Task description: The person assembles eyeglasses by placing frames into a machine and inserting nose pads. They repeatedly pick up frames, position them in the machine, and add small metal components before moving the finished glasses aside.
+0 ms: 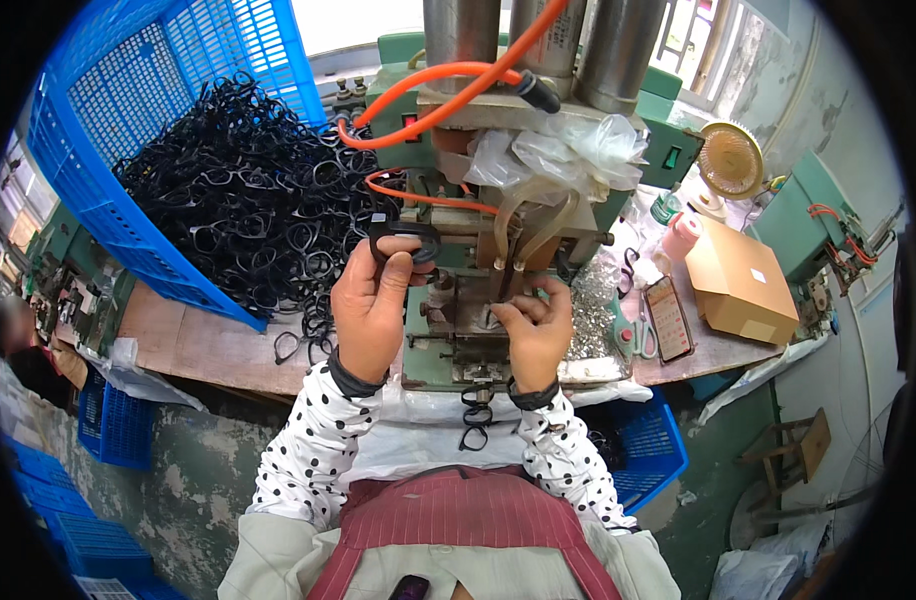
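Observation:
My left hand point(370, 312) is closed around a black eyeglass frame point(425, 243), held up just left of the press's working area. At the middle of the green bench press point(415, 360), my right hand point(538, 332) pinches thumb and fingers together over the metal fixture point(468, 297). Whatever sits between those fingertips is too small to make out. Two clear tubes point(552, 232) come down to the tooling just above the right fingertips. A few black frames point(473, 437) hang below the press's front edge.
A tipped blue crate point(143, 265) spills a large heap of black eyeglass frames point(248, 200) at left. Small metal pieces point(593, 310) are heaped right of the press, near scissors point(644, 338), a phone point(669, 318) and a cardboard box point(740, 280). Orange hoses point(458, 105) loop overhead.

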Demonstrator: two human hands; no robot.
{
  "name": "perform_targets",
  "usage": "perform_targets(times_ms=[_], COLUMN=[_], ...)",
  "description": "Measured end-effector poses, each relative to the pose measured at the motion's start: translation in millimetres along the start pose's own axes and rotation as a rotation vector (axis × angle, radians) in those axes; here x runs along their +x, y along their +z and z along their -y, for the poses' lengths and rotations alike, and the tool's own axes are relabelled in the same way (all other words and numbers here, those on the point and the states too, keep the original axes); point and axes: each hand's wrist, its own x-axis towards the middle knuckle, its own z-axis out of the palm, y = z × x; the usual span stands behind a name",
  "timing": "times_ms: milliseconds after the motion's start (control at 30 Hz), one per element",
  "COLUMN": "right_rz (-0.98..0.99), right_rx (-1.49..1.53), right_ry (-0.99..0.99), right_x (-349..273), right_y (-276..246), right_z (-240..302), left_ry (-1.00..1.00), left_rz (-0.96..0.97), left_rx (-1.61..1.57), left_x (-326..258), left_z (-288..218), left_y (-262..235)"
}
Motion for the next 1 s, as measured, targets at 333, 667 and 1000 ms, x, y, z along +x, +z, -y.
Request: perform_targets(times_ms=[333,667,1000], right_rz=[0.096,-0.181,-0.125], right_rx=[-0.167,-0.975,-0.876], right_ry=[-0.045,-0.166,-0.269], right_x=[12,51,46], right_y=[-14,-162,-160], right_z=[4,-50,-75], left_ry=[0.723,0.745,0.747], left_rz=[0.488,0.662,0.673], left_rx=[0.259,0.331,0.448], left_x=[-57,-60,-67], left_z=[37,58,59], left_y=[14,28,26])
